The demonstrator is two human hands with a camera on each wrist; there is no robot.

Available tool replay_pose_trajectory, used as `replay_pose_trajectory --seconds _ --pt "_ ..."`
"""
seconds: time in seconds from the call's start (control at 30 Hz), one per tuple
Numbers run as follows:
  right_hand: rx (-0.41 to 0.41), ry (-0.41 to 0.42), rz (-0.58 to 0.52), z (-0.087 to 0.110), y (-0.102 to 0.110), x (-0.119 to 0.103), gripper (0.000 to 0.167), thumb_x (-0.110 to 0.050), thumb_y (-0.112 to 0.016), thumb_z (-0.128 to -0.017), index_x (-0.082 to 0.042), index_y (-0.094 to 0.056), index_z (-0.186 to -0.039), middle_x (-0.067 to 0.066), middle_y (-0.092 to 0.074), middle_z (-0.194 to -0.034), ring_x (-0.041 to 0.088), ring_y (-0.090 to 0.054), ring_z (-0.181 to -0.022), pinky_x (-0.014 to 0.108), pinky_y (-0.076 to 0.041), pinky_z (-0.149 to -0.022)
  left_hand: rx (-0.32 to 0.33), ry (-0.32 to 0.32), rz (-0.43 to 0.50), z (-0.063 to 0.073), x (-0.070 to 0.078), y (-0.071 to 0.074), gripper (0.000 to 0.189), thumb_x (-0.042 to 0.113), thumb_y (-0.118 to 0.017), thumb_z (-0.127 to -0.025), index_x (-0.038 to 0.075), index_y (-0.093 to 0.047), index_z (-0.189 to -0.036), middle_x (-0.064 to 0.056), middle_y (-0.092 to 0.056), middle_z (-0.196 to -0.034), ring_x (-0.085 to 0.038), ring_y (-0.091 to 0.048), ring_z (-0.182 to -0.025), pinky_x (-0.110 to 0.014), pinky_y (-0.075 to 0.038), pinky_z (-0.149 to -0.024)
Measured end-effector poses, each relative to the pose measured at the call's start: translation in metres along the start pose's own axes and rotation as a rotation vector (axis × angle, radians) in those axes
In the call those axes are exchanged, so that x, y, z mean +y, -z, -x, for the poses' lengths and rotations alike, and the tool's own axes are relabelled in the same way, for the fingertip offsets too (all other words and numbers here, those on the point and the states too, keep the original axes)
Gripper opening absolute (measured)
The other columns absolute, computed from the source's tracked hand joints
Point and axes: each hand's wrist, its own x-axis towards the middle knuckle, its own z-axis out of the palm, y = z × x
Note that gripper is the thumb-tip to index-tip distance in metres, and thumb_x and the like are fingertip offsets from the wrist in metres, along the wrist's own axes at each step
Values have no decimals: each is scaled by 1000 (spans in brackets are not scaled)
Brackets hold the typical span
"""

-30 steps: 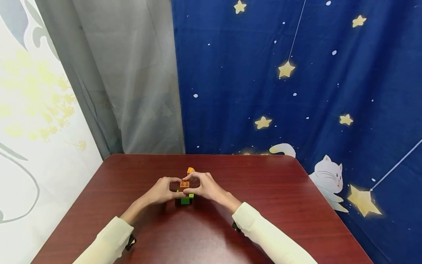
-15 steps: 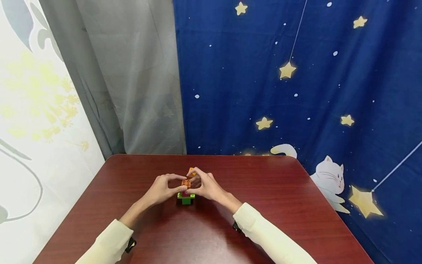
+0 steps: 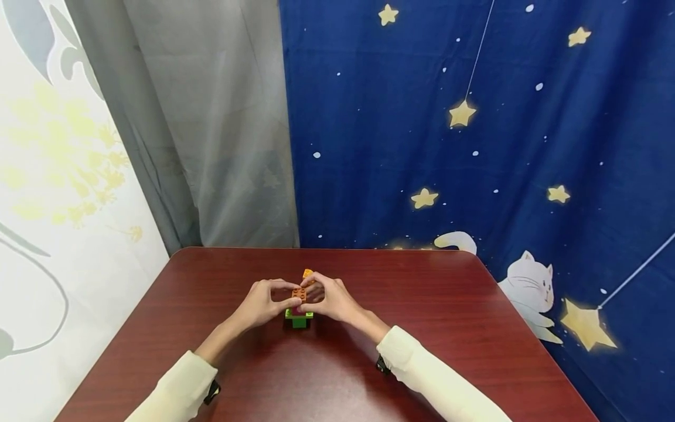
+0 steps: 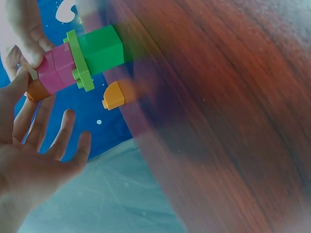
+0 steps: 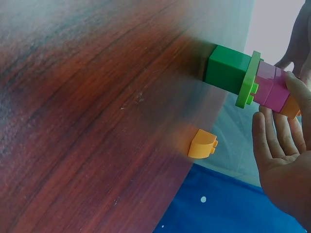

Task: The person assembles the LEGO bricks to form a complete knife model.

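A brick stack stands upright on the table. Its base is a dark green block [image 4: 104, 47], topped by a light green plate [image 4: 80, 60], two pink bricks [image 5: 270, 86] and an orange brick [image 3: 299, 294]. From the left, my left hand [image 3: 259, 303] pinches the orange brick between thumb and index finger, its other fingers spread. My right hand [image 3: 333, 299] pinches the upper part of the stack, its thumb at the pink bricks just under the orange one. Its fingertips behind the stack are partly hidden. A rounded yellow-orange brick [image 5: 203, 144] lies apart, behind the stack.
The dark red wooden table [image 3: 411, 328] has rounded far corners. Beyond its far edge hang a grey curtain [image 3: 237, 146] and a blue one [image 3: 369, 117] with stars. A white patterned curtain [image 3: 63, 264] hangs on the left.
My left thumb has risen from low on the stack's front to the orange brick, uncovering the pink below. Both hands stay at the stack; the loose yellow-orange brick lies where it was.
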Motion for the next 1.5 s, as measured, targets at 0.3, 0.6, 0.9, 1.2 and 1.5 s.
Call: replay_pose_trajectory --seconds 0.3,0.6,0.9,1.2,1.5 --pt "-17 -6 -39 4 7 4 46 -14 -90 -82 -9 -67 -122 5 -78 -104 12 -75 -91 30 -61 -79 1 15 -1 -1 0 2 29 31 -86 -88 18 -80 -113 3 -78 -107 -26 -72 -107 -55 -55 -89" --pt "-25 -44 -60 11 17 19 45 -14 -87 -86 -4 -67 -125 14 -76 -110 25 -76 -95 31 -60 -81 3 38 15 3 -3 3 28 32 -85 -88 18 -80 -112 2 -78 -104 -29 -72 -102 -53 -56 -86" --pt "-18 -99 -36 15 23 42 44 -11 -86 -87 -1 -68 -125 21 -75 -111 25 -76 -94 34 -61 -82 -24 76 66 3 -3 2 27 30 -86 -88 18 -80 -112 5 -77 -95 -17 -72 -89 -44 -59 -80" --pt "-29 -149 16 13 25 56 46 -7 -86 -85 6 -66 -125 21 -75 -109 25 -76 -91 30 -60 -81 -43 70 111 1 -1 0 31 32 -85 -89 15 -79 -113 2 -77 -94 -13 -72 -84 -34 -60 -75" --pt "-13 -219 11 -2 19 68 46 -5 -86 -85 4 -67 -125 19 -75 -109 26 -77 -91 23 -59 -77 -54 74 124 0 -2 1 31 32 -85 -89 15 -79 -115 2 -77 -95 -11 -72 -82 -27 -59 -72"
